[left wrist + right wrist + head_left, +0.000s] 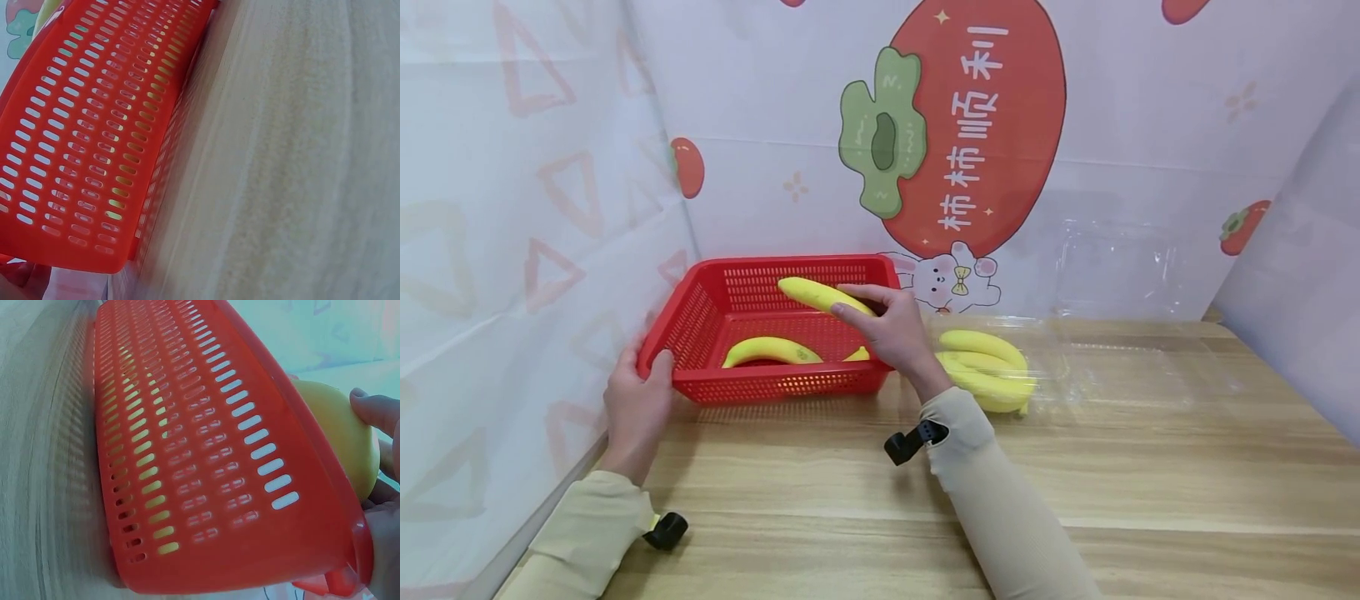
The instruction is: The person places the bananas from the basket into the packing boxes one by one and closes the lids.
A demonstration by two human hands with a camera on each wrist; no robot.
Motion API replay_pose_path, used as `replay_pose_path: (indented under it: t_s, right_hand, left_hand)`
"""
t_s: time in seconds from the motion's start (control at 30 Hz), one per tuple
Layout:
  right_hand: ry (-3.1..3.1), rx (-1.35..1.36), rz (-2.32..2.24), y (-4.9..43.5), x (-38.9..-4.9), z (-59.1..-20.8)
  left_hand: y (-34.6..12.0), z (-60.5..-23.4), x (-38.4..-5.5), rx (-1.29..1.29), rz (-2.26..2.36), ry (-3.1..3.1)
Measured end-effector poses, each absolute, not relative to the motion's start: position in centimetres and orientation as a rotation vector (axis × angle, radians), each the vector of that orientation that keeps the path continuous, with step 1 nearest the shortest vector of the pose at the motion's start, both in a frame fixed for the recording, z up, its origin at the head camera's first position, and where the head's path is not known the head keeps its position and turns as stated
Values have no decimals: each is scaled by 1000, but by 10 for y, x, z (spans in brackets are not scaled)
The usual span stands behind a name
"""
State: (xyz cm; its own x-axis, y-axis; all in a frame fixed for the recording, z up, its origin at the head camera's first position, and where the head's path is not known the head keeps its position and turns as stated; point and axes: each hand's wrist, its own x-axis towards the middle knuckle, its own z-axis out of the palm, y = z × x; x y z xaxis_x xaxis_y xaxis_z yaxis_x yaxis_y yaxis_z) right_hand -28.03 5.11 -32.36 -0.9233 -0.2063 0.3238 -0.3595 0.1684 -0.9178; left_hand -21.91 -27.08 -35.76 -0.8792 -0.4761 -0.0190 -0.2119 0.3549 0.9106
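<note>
A red perforated plastic basket stands on the wooden table. My left hand grips its left front corner, thumb over the rim. In my right hand a yellow banana is held between thumb and fingers, above the basket's right part, its far end pointing left. The right wrist view shows the same banana just beyond the basket's rim. Inside the basket lies another banana, and the tip of one more shows near the front wall, the rest hidden.
Several bananas lie together right of the basket, partly behind my right wrist. A clear plastic container with a raised lid stands around and beside them. Printed cloth hangs behind the table and along its left side.
</note>
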Motion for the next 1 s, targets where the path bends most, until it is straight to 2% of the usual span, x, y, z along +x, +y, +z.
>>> replay_pose_path:
  t_s: [0.53, 1.0]
  right_hand:
    - [-2329, 392, 1953, 75, -276, -310]
    - [-2248, 448, 1825, 112, -277, -300]
  left_hand:
    - [-271, -357, -218, 573, -1578, -2393]
    - [-272, -357, -218, 557, -1567, -2407]
